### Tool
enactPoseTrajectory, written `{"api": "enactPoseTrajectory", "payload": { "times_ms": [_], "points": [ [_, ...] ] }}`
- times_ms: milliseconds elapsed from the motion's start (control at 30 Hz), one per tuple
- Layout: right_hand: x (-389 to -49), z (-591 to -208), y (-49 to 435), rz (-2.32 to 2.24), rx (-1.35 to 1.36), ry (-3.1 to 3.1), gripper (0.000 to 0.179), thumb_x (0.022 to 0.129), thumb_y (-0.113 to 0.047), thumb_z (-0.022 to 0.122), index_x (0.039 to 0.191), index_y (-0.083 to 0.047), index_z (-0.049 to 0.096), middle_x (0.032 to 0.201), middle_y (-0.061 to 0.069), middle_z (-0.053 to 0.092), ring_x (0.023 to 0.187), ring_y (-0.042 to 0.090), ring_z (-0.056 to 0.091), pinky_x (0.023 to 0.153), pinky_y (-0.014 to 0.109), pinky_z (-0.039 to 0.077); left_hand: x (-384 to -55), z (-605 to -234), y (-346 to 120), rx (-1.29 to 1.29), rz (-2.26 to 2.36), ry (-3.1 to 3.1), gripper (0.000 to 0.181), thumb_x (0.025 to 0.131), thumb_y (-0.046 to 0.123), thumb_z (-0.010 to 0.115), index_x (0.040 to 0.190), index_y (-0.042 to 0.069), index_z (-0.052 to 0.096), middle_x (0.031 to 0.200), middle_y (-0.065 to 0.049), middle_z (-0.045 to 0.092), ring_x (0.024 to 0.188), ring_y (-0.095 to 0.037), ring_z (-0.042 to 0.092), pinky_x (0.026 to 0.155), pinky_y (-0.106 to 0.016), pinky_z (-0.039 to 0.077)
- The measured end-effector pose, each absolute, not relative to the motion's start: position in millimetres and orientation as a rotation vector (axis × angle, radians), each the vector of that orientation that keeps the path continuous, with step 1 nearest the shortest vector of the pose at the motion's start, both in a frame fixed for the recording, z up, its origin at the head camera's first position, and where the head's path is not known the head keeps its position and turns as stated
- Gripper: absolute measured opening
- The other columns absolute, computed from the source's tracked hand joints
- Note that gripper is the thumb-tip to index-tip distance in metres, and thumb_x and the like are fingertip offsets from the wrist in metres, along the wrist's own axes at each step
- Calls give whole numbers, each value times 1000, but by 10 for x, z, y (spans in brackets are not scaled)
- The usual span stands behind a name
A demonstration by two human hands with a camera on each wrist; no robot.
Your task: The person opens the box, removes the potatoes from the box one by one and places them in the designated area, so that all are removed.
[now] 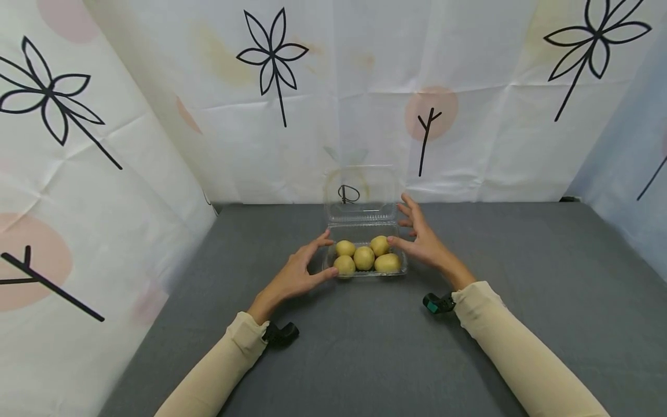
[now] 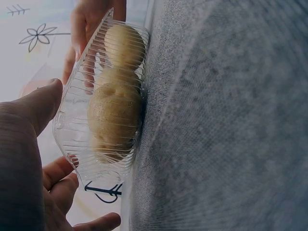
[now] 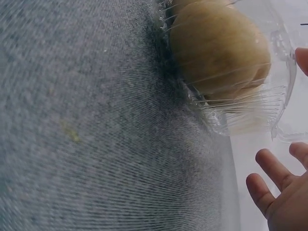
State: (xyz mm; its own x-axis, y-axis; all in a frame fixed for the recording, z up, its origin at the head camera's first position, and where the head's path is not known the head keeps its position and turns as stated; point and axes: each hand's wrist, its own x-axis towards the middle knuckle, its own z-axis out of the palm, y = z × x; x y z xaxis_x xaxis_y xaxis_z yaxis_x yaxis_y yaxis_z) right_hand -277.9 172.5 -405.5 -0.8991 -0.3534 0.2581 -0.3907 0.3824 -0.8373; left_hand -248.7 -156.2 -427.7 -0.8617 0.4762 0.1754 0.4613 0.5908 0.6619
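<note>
A clear plastic clamshell box [image 1: 365, 274] holds several yellow potatoes [image 1: 363, 258], and its hinged clear lid [image 1: 361, 215] stands raised at the back. My left hand [image 1: 298, 274] is at the box's left side, thumb by the front rim and fingers spread by the far left corner. The left wrist view has the thumb close against the rim; firm contact is hard to tell. On the other side my right hand [image 1: 423, 240] has its thumb over the right rim beside a potato. Its other fingers [image 3: 273, 168] spread apart near the lid, holding nothing.
Grey cloth covers the table [image 1: 365, 347]. A white patterned curtain [image 1: 333, 104] hangs along the back edge, right behind the raised lid, and more of it hangs at both sides. Dark wrist devices [image 1: 281, 335] are worn on both forearms.
</note>
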Motion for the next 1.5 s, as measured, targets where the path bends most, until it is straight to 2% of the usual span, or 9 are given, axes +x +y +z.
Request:
{"api": "enactPoseTrajectory", "payload": {
  "times_ms": [233,567,967,1133,1333,1400,1500],
  "points": [
    [-2762,-4085,1737,1584,708,-2568,95,99,-12,65,165,-18,-3,170,23,13,140,52,41,108,70,33,-2477,-4291,-1547,807,1162,2771,69,97,45,66,157,24,39,170,10,22,154,-35,28,112,-81,13],
    [-2741,-4110,1744,1610,714,-2580,94,100,-12,63,165,-20,-4,170,23,11,135,54,45,103,68,39,-2461,-4316,-1562,826,1169,2770,67,97,46,66,154,22,43,171,9,19,155,-35,27,111,-82,14],
    [-2701,-4146,1779,1605,682,-2579,95,99,-11,63,165,-21,-5,168,25,16,134,52,48,101,65,42,-2480,-4313,-1560,813,1165,2774,67,97,47,66,155,23,42,171,10,21,155,-34,27,112,-80,15],
    [-2667,-4162,1802,1603,676,-2537,93,97,-8,65,165,-18,2,167,26,21,132,53,50,98,63,43,-2488,-4312,-1558,800,1168,2768,67,97,47,65,155,24,41,170,13,19,155,-33,26,113,-80,13],
    [-2605,-4185,1859,1545,689,-2502,77,98,-7,65,162,-14,24,160,27,35,127,50,53,99,66,41,-2497,-4304,-1564,824,1164,2777,67,97,46,66,155,23,42,171,12,17,156,-33,25,114,-79,15],
    [-2578,-4193,1879,1524,682,-2510,69,98,-8,65,159,-12,33,156,25,41,123,46,54,100,63,42,-2499,-4302,-1567,836,1167,2778,67,96,45,67,154,22,43,171,11,17,156,-33,25,114,-78,18],
    [-2542,-4185,1897,1497,673,-2520,59,98,-9,66,153,-9,44,150,21,49,112,36,58,95,53,48,-2504,-4306,-1572,844,1163,2784,67,96,46,67,154,22,43,172,9,17,156,-32,25,114,-77,19]
  ]
}}
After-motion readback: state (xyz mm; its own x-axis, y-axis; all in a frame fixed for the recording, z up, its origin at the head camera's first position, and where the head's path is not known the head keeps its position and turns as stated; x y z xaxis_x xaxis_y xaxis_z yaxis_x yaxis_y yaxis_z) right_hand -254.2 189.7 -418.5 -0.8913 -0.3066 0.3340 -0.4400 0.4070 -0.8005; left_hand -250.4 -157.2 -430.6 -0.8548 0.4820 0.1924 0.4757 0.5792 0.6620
